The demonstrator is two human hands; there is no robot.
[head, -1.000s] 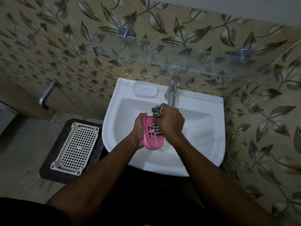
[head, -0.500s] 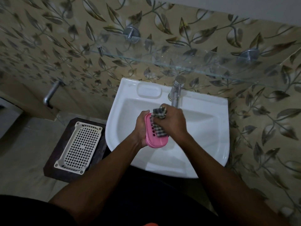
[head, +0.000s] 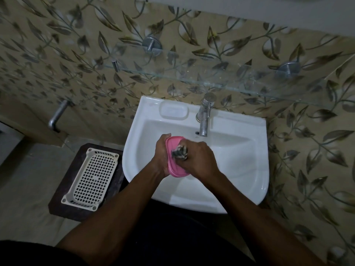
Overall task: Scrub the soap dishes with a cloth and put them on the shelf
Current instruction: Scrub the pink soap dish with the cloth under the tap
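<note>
So I've got the pink soap dish (head: 175,160) up on its edge over the white sink (head: 240,156), left hand (head: 162,156) wrapped around its back side, fingers clamped on the rim. Right hand (head: 199,160) is closed tight on a bunched checked cloth (head: 179,151) and pressing it into the dish face.

What worries me: the dish is probably wet and only pinched from one side, so a hard scrub stroke could pop it out of the left hand and send it clattering into the basin. The tap (head: 204,120) sits just behind my knuckles too, so a long push forward could bang into the spout. And the glass shelf (head: 211,79) is well above the sink with nothing on it yet; reaching up with slippery fingers is where I'd expect a fumble.

Compared with half a second ago, the cloth has gone from draped over the dish, checks showing along its length, to a tight wad near the upper half, and the slots I could see in the dish a second ago are now covered or turned away. The white grid basket (head: 90,177) on the dark stand (head: 57,200) to the left hasn't budged.
</note>
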